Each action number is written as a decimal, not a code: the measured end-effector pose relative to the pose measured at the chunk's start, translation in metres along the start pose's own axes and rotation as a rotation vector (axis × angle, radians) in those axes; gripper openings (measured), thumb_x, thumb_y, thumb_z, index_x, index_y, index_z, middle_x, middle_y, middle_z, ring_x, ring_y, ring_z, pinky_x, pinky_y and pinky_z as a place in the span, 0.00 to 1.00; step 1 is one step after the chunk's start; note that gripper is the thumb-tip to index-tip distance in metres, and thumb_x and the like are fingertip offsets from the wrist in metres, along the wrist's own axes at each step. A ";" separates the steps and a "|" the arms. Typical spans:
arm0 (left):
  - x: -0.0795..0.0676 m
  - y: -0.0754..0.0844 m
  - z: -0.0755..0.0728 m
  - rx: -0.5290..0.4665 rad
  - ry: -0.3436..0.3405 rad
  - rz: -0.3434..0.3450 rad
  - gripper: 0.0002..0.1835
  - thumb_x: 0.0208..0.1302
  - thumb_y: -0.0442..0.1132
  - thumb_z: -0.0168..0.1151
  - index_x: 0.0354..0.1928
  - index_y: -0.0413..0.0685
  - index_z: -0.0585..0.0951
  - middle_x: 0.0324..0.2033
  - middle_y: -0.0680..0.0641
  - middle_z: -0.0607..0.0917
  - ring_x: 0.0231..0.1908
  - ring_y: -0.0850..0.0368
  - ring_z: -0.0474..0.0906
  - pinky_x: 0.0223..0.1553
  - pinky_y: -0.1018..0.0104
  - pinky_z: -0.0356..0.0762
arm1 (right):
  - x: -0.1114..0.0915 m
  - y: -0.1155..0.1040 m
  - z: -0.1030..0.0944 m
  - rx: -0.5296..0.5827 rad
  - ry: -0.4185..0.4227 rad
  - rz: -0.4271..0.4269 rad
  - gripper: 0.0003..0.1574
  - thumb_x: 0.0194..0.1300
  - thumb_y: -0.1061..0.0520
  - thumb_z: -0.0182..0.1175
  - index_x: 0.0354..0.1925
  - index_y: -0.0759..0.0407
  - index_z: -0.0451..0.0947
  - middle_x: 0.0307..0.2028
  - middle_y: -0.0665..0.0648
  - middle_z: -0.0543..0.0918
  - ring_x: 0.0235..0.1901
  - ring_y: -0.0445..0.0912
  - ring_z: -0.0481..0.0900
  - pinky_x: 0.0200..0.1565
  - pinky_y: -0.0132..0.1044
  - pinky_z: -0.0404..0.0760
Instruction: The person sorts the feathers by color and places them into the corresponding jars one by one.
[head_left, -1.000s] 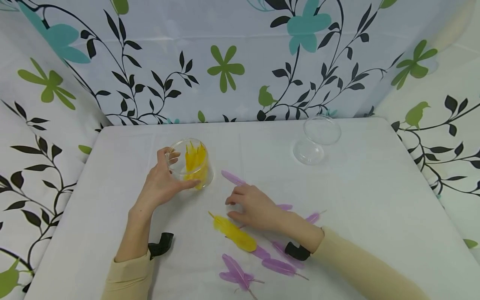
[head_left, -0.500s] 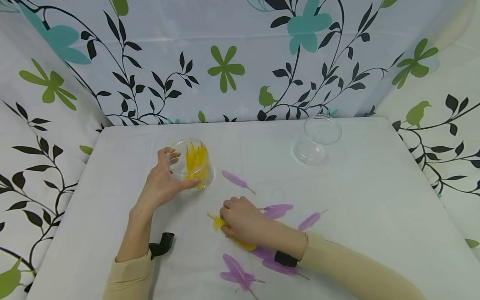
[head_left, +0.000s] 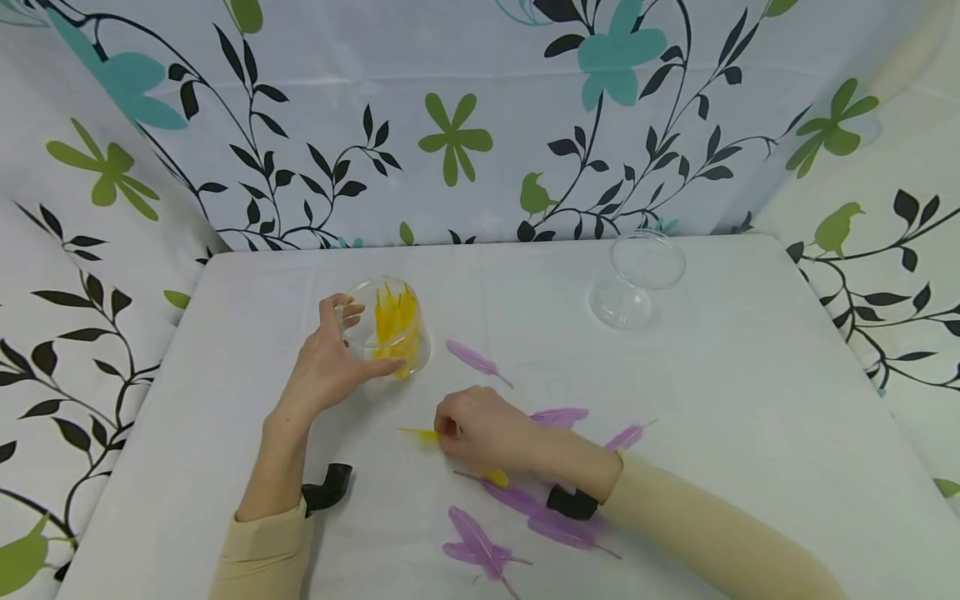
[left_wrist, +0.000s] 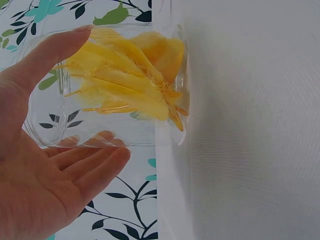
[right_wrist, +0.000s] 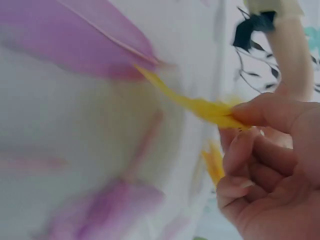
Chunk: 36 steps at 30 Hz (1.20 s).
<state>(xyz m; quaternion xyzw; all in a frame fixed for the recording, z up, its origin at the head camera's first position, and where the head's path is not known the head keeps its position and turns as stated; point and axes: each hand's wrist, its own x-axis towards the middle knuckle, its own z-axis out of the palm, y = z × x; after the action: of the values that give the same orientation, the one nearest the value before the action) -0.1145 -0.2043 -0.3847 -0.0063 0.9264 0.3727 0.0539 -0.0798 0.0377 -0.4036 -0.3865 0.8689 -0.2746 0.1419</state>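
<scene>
My left hand [head_left: 327, 367] holds a clear glass jar [left_wrist: 120, 131], thumb on one side and fingers on the other. The jar stands upright on the table with several yellow feathers [left_wrist: 125, 75] inside. Between the thumb and fingers of my right hand [head_left: 487, 429] a yellow feather [right_wrist: 205, 109] is pinched. In the head view the hand covers most of that feather. Purple feathers [head_left: 477, 546] lie scattered around and below the right hand.
A clear round container [head_left: 619, 305] and a clear ring-like rim [head_left: 648, 260] stand at the back right of the white table [head_left: 750, 375]. A lone purple feather [head_left: 476, 359] lies right of the jar. Patterned curtains [head_left: 480, 83] surround the table's back and sides.
My right hand has come down and left onto the yellow feather and pinched it; the feather has begun to shift off the purple ones. My left hand stays on the jar.
</scene>
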 end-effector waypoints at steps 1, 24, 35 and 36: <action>0.000 0.000 0.000 0.001 0.003 0.002 0.60 0.49 0.58 0.78 0.73 0.48 0.47 0.71 0.37 0.68 0.65 0.35 0.68 0.63 0.40 0.69 | 0.001 -0.001 -0.005 0.030 0.022 -0.011 0.02 0.63 0.60 0.65 0.32 0.56 0.83 0.25 0.46 0.79 0.25 0.38 0.72 0.31 0.24 0.74; -0.001 0.001 -0.002 -0.014 -0.005 -0.013 0.60 0.50 0.58 0.78 0.72 0.48 0.47 0.71 0.37 0.67 0.65 0.35 0.67 0.63 0.38 0.69 | 0.065 -0.023 -0.099 0.153 0.716 -0.066 0.06 0.67 0.59 0.64 0.40 0.60 0.84 0.35 0.53 0.89 0.29 0.41 0.80 0.37 0.31 0.79; 0.000 -0.001 0.000 -0.020 -0.003 0.007 0.60 0.50 0.56 0.78 0.73 0.48 0.47 0.71 0.36 0.68 0.64 0.35 0.69 0.62 0.40 0.70 | 0.098 -0.012 -0.062 0.090 0.546 0.076 0.11 0.69 0.55 0.62 0.45 0.58 0.87 0.38 0.52 0.90 0.37 0.45 0.85 0.40 0.30 0.78; 0.000 -0.001 0.000 -0.020 -0.001 0.008 0.60 0.49 0.56 0.78 0.73 0.48 0.47 0.71 0.36 0.68 0.64 0.35 0.69 0.62 0.40 0.70 | 0.099 -0.011 -0.060 0.077 0.523 0.088 0.12 0.69 0.55 0.62 0.45 0.58 0.87 0.38 0.52 0.91 0.37 0.46 0.86 0.41 0.30 0.78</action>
<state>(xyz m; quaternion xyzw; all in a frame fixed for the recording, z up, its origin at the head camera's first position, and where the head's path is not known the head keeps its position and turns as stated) -0.1147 -0.2048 -0.3850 -0.0028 0.9226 0.3820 0.0528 -0.1657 -0.0204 -0.3521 -0.2588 0.8808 -0.3917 -0.0610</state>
